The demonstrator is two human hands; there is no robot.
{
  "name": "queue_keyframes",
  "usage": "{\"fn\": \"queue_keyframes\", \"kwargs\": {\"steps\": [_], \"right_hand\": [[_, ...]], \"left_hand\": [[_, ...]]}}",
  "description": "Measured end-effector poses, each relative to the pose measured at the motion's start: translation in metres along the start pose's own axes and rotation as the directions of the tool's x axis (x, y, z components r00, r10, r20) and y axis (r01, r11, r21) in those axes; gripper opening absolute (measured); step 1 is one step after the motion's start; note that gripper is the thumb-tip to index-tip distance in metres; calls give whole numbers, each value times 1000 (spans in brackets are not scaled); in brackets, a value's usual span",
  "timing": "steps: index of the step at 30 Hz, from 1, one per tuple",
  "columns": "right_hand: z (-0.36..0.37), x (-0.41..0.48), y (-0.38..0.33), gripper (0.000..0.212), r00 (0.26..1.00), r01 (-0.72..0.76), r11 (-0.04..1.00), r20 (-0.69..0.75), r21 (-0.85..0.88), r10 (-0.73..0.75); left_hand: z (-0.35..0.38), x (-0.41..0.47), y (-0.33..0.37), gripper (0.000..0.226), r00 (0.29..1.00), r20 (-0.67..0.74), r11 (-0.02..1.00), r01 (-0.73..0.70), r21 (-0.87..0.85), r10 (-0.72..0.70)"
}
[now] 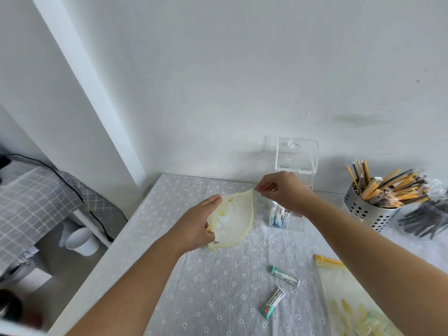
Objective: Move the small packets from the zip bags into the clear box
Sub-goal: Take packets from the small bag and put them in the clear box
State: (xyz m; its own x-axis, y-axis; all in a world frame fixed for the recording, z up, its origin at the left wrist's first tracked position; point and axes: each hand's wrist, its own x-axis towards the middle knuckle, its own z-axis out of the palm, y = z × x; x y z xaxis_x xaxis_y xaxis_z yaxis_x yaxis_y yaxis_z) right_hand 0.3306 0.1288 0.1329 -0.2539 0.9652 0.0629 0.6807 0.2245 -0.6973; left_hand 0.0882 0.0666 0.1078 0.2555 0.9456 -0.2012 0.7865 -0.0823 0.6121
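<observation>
Both hands are out over the far part of the tabletop (218, 287), with one yellow-edged zip bag (232, 221) held between them above the flowered cloth. The left hand (194, 226) grips the bag's left side, thumb tucked under and fingers laid along its upper edge. The right hand (278, 190) pinches the bag's top corner between thumb and fingertips. Just behind the right hand stands the clear box (297, 158), its lid tipped up against the wall, with a few small packets (278, 215) upright in its bottom. Two more lie loose nearer me, a teal-capped packet (284, 275) and a teal-ended packet (272, 303), near a second zip bag (346, 299) lying flat at the right. A perforated metal cup (371, 214) of wrapped sticks sits to the right of the box.
</observation>
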Motion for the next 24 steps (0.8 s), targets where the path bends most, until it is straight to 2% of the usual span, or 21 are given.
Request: {"fn": "queue_keyframes", "kwargs": {"steps": [4, 7, 12, 18, 24], "right_hand": [[24, -21, -40, 16, 991, 61, 997, 116, 51, -67], [59, -22, -52, 21, 956, 85, 993, 287, -81, -59], [120, -10, -44, 24, 873, 56, 956, 478, -289, 93], [167, -2, -38, 40, 819, 10, 889, 514, -457, 255], [194, -3, -30, 30, 823, -49, 856, 465, -514, 326]], "left_hand": [[-3, -9, -1, 88, 1000, -11, 1000, -7, 15, 7], [0, -17, -1, 88, 1000, -11, 999, -21, 49, 22], [8, -31, -8, 89, 999, -5, 996, -42, 79, 43], [9, -43, -12, 88, 999, -19, 997, -28, 75, 30], [7, -48, -16, 87, 999, -16, 997, -31, 65, 32]]}}
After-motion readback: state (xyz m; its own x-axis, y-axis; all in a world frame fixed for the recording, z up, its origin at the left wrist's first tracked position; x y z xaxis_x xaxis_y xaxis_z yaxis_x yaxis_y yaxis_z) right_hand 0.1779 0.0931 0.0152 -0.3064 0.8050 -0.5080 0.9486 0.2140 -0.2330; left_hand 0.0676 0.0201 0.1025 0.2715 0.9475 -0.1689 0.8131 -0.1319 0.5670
